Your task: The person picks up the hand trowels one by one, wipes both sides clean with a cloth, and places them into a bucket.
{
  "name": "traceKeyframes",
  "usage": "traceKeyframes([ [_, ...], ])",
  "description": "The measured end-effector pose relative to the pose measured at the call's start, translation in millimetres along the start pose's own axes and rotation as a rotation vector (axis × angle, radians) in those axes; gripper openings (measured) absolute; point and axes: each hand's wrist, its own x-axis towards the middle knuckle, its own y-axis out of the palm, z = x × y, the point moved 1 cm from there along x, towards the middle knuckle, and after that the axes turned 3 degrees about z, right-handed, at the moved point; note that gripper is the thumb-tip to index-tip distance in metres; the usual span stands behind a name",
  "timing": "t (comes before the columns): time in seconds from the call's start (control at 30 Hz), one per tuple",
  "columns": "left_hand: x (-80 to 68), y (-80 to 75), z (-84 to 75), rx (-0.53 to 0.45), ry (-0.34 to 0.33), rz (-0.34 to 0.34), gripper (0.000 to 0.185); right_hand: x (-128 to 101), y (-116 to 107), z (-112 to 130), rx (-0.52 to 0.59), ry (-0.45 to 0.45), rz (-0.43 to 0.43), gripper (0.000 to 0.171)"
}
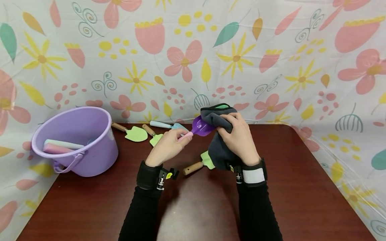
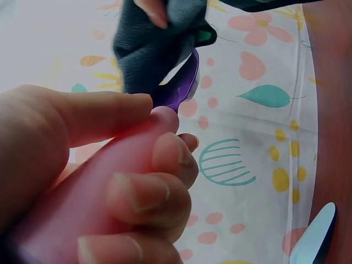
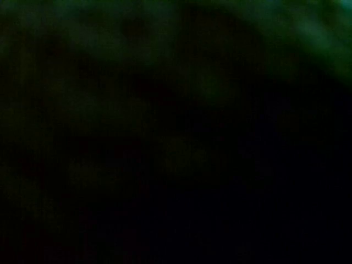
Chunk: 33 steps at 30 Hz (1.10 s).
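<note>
In the head view my left hand (image 1: 169,145) grips the pink handle (image 1: 185,135) of a small toy shovel with a purple scoop (image 1: 202,126). The left wrist view shows fingers and thumb curled round that pink handle (image 2: 104,181). My right hand (image 1: 238,135) holds a dark grey cloth (image 1: 221,147) with a green underside, bunched against the scoop. The cloth (image 2: 157,49) covers part of the purple scoop (image 2: 184,82). Darkness fills the right wrist view, its lens apparently covered by the cloth. Below the cloth lies a green trowel with a wooden handle (image 1: 193,168), its blade partly hidden.
On the left a purple bucket (image 1: 99,150) holds a few tools with pink and pale handles (image 1: 61,147). Two green wooden-handled trowels (image 1: 136,134) and a blue tool (image 1: 161,124) lie at the table's back edge, before a patterned curtain (image 1: 184,90).
</note>
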Motion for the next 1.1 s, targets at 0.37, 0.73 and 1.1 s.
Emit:
traceKeyframes([
  [0.37,1.5,2.7,-0.3,0.023,-0.002,-0.024,0.027,-3,7,24,0.040,-0.163,0.033,0.033],
  [0.73,5.4,10.4,-5.1,0.082,0.077,-0.055,0.022,-4,23,29,-0.015,-0.177,0.154,0.037],
  [1.1,9.0,19.3,-8.4,0.170,0.167,-0.039,0.028,0,19,18,-0.005,-0.060,0.115,0.034],
])
